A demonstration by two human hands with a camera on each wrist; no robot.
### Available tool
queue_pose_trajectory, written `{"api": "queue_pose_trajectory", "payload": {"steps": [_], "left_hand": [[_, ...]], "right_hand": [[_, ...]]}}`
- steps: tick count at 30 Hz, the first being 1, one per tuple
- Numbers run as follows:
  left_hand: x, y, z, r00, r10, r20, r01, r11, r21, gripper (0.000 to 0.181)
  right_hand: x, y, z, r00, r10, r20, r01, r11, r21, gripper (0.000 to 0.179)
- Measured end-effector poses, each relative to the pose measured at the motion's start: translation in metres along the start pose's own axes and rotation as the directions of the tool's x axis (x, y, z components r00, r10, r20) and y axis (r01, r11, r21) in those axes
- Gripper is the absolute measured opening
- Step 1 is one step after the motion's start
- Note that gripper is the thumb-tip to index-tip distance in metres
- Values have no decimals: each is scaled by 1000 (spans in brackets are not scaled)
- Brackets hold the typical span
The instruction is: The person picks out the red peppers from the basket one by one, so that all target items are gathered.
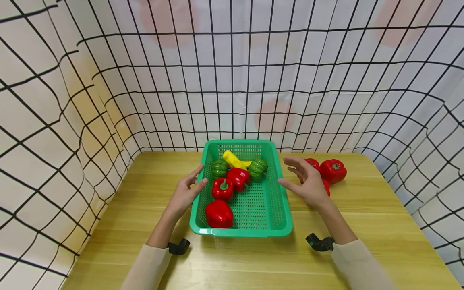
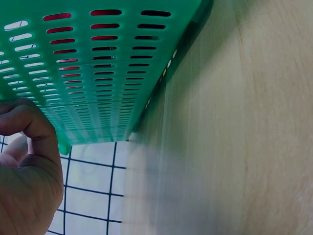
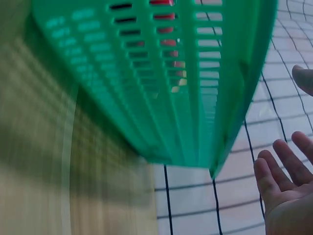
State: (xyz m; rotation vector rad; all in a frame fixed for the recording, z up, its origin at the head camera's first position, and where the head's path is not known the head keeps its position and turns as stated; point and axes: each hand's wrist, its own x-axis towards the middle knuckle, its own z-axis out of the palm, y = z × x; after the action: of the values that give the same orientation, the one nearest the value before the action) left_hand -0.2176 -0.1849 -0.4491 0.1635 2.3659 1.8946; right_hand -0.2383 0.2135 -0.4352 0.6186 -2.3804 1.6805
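Observation:
A green plastic basket [image 1: 241, 233] with slotted walls stands on the wooden table. My left hand [image 1: 186, 195] is at its left rim, thumb across the rim and bent fingers against the outer side; the left wrist view shows these curled fingers [image 2: 29, 117] close up. On the other side, my right hand [image 1: 308, 183] is beside the right rim with fingers spread and nothing in them. Inside the basket lie red bell peppers [image 1: 219, 214], two small green pumpkin-like vegetables [image 1: 257, 168] and yellow elongated ones [image 1: 233, 159].
More red bell peppers [image 1: 332, 171] lie on the table [image 1: 366, 225] to the right, partly behind my right hand. A black wire grid [image 1: 239, 90] with pale sheeting behind it encloses the back and both sides.

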Motion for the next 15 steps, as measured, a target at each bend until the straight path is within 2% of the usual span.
{"api": "queue_pose_trajectory", "payload": {"steps": [6, 15], "left_hand": [[9, -18, -3, 1000, -6, 1, 6, 1000, -22, 64], [10, -23, -2, 1000, 20, -18, -20, 1000, -2, 63]], "right_hand": [[9, -6, 19, 997, -31, 68, 31, 999, 9, 66], [24, -17, 40, 990, -1, 142, 3, 1000, -17, 65]]}}
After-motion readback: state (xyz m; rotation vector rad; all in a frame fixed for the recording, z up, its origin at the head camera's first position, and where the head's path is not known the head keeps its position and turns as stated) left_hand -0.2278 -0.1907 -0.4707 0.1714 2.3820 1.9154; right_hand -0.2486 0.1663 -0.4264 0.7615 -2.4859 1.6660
